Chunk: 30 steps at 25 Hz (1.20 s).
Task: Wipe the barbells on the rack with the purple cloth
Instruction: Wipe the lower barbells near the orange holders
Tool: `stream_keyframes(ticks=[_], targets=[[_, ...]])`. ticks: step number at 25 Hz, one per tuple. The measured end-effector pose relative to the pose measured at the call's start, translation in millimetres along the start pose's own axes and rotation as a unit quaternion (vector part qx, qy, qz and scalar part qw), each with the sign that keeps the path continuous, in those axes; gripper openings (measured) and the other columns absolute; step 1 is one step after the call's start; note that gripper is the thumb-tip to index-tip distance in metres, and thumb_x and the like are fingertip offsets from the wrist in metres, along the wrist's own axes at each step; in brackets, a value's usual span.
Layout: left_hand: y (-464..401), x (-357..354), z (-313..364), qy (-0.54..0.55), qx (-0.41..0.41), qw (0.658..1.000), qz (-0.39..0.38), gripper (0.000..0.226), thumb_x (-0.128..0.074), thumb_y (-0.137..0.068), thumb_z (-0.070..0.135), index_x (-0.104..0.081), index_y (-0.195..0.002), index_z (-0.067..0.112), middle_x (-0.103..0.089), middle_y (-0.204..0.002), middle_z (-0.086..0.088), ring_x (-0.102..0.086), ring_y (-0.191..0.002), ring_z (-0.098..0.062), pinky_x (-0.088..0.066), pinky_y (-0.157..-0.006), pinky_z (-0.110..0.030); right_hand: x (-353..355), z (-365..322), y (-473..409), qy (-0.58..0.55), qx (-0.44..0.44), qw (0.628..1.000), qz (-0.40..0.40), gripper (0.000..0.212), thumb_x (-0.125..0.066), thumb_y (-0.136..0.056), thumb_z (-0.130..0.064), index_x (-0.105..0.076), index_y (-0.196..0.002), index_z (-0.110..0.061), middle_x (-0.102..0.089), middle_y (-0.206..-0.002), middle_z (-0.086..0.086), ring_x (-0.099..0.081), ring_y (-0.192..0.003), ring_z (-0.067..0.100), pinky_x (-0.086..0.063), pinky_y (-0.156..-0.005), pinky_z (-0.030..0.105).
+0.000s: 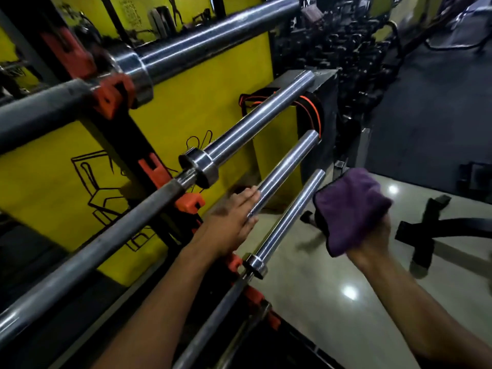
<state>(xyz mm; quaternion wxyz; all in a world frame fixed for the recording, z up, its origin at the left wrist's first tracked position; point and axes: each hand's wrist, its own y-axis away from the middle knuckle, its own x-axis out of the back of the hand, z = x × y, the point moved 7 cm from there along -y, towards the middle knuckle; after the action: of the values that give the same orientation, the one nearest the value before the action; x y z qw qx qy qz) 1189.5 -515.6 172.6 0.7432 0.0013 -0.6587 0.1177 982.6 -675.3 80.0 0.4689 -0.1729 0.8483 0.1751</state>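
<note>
Four barbells stacked on the rack (149,169) in front of me, chrome sleeves fanning out to the right. My left hand (234,217) lies flat, fingers straight, against the third sleeve (287,169) down, steadying it near its inner end. My right hand (372,235) grips the purple cloth (348,209), bunched in a wad, hovering just right of the lowest sleeve (290,217) and not touching it, as far as I can tell.

So I'd call this the gap between strokes: cloth lifted, about to go onto a sleeve. Next move, as I read it, is bringing the cloth left onto the chrome, wrapping it round and running it along the length toward the collar (257,265).

Room looks good on the right, with bare shiny floor (332,302) under my forearm. It's tighter on the left, where the sleeves sit close together and orange hooks (190,202) jut from the upright. Far ends stop near a dark box (323,102), so a long stroke outward could meet it.
</note>
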Motion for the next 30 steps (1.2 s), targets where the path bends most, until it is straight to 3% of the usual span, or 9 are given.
stream_keyframes(ticks=[2, 4, 7, 10, 13, 17, 22, 27, 30], targets=[[-19, -10, -8, 0.006, -0.014, 1.000, -0.015, 0.060, -0.048, -0.104, 0.034, -0.025, -0.158, 0.022, -0.018, -0.166, 0.007, -0.019, -0.150, -0.009, -0.023, -0.122, -0.028, -18, -13, -39, 0.112, 0.057, 0.992, -0.005, 0.030, -0.039, -0.104, -0.033, -0.052, -0.128, -0.019, -0.068, -0.102, -0.002, -0.067, -0.090, 0.013, -0.058, -0.075, 0.024], [-33, -20, -18, 0.027, -0.004, 0.999, -0.022, 0.063, -0.050, -0.102, 0.035, -0.024, -0.158, 0.024, -0.018, -0.166, 0.008, -0.021, -0.150, -0.009, -0.031, -0.119, -0.031, -45, -20, -79, 0.340, 0.133, 0.930, -0.046, 0.034, -0.040, -0.107, -0.033, -0.040, -0.141, -0.029, -0.064, -0.120, 0.000, -0.067, -0.101, 0.011, -0.057, -0.084, 0.030], [-37, -32, -28, 0.050, 0.014, 0.998, -0.036, 0.064, -0.052, -0.100, 0.036, -0.024, -0.158, 0.029, -0.019, -0.165, 0.013, -0.031, -0.147, -0.010, -0.041, -0.112, -0.036, -81, 7, -149, 0.661, 0.205, 0.708, -0.139, 0.052, -0.041, -0.103, -0.039, -0.031, -0.154, -0.031, -0.035, -0.158, 0.005, -0.031, -0.147, 0.025, -0.025, -0.120, 0.048], [-40, -38, -32, 0.066, 0.013, 0.997, -0.034, 0.069, -0.056, -0.099, 0.031, -0.021, -0.158, 0.032, -0.015, -0.164, 0.019, -0.028, -0.145, -0.002, -0.029, -0.114, -0.017, -88, 36, -212, 0.777, 0.280, 0.532, -0.187, 0.052, -0.039, -0.099, -0.048, -0.053, -0.141, -0.021, -0.042, -0.153, 0.004, -0.016, -0.152, 0.027, -0.009, -0.123, 0.057], [-42, -38, -34, 0.087, 0.007, 0.996, -0.015, 0.070, -0.059, -0.098, 0.029, -0.021, -0.157, 0.032, -0.013, -0.162, 0.022, -0.021, -0.141, 0.007, -0.024, -0.112, -0.012, -96, 29, -247, 0.775, 0.333, 0.505, -0.183, 0.040, -0.043, -0.094, -0.051, -0.066, -0.117, -0.028, -0.062, -0.125, 0.000, -0.041, -0.137, 0.026, -0.022, -0.115, 0.059], [-40, -44, -39, 0.118, 0.002, 0.993, -0.007, 0.070, -0.056, -0.091, 0.033, -0.030, -0.156, 0.030, -0.020, -0.161, 0.022, -0.030, -0.142, 0.004, -0.034, -0.113, -0.020, -115, 41, -211, 0.757, 0.322, 0.537, -0.187, 0.039, -0.046, -0.089, -0.050, -0.071, -0.104, -0.024, -0.064, -0.113, -0.002, -0.046, -0.124, 0.019, -0.018, -0.116, 0.051], [-41, -38, -38, 0.119, 0.005, 0.993, 0.008, 0.069, -0.055, -0.087, 0.033, -0.037, -0.153, 0.028, -0.024, -0.159, 0.021, -0.031, -0.137, 0.007, -0.032, -0.109, -0.017, -114, 50, -196, 0.735, 0.382, 0.426, -0.364, 0.037, -0.047, -0.095, -0.041, -0.071, -0.110, -0.018, -0.065, -0.108, -0.001, -0.055, -0.113, 0.021, -0.030, -0.111, 0.051], [-40, -39, -37, 0.113, 0.014, 0.993, -0.020, 0.068, -0.060, -0.096, 0.029, -0.027, -0.155, 0.035, -0.016, -0.159, 0.027, -0.024, -0.139, 0.011, -0.017, -0.107, -0.004, -118, 25, -239, 0.764, 0.327, 0.530, -0.168, 0.033, -0.047, -0.095, -0.048, -0.071, -0.101, -0.027, -0.066, -0.108, -0.005, -0.054, -0.117, 0.021, -0.028, -0.113, 0.058], [-39, -38, -37, 0.117, 0.017, 0.993, -0.018, 0.068, -0.062, -0.097, 0.026, -0.027, -0.156, 0.033, -0.016, -0.160, 0.026, -0.022, -0.142, 0.010, -0.009, -0.105, 0.003, -106, 55, -181, 0.744, 0.345, 0.494, -0.287, 0.035, -0.047, -0.096, -0.041, -0.068, -0.116, -0.022, -0.063, -0.120, -0.005, -0.044, -0.130, 0.018, -0.015, -0.119, 0.047]])
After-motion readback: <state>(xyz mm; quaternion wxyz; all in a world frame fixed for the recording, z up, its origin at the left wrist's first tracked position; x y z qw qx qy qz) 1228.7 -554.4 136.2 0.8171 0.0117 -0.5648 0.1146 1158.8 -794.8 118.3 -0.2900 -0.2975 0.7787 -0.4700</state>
